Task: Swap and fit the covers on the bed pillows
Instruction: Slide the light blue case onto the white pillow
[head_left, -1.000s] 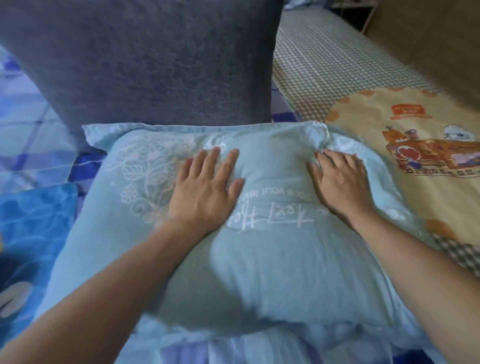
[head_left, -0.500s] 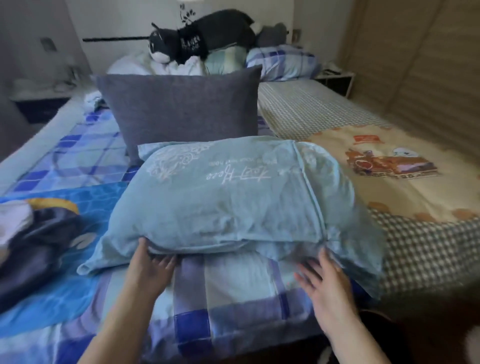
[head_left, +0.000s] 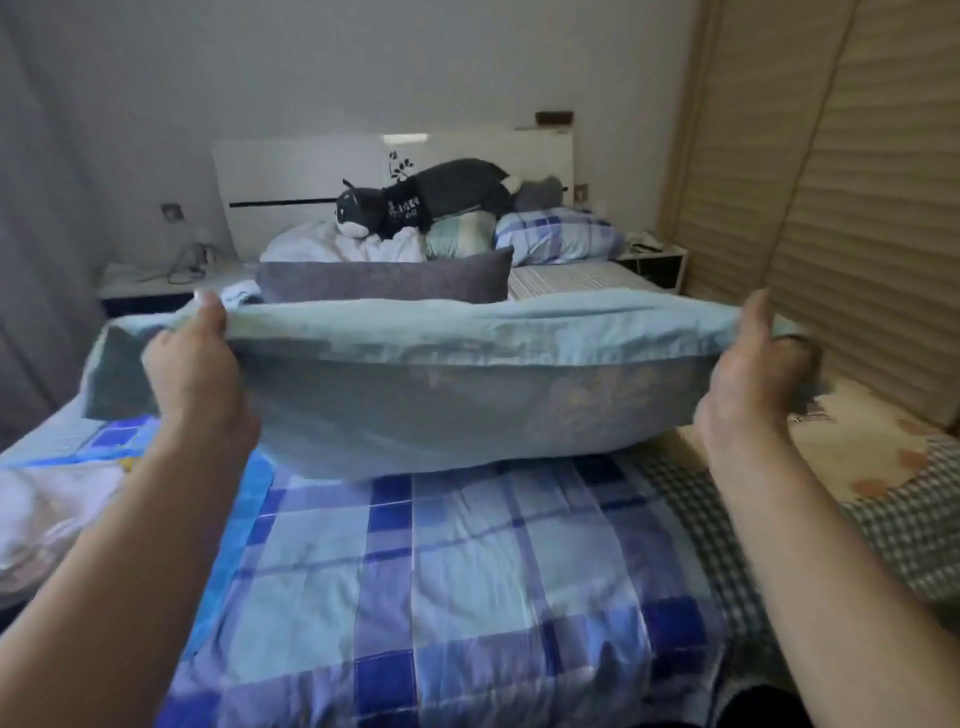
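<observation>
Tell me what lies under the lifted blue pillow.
Under the blue pillow, held up by both hands, lies the checked blue sheet. The bed behind its lower edge is hidden.

1. A home bedroom: a bed (head_left: 441, 571) with a white headboard (head_left: 311, 171) and checked bedding.
2. Pillows (head_left: 558, 234) and a plush cat (head_left: 421, 202) lie at its head.
3. A bedside table (head_left: 657, 262) stands beside it.

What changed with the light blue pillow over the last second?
The light blue pillow went from lying on the bed under flat palms to lifted above the plaid sheet. The left hand and right hand now grip its upper edge at either end. The grey cushion stayed behind it.
</observation>
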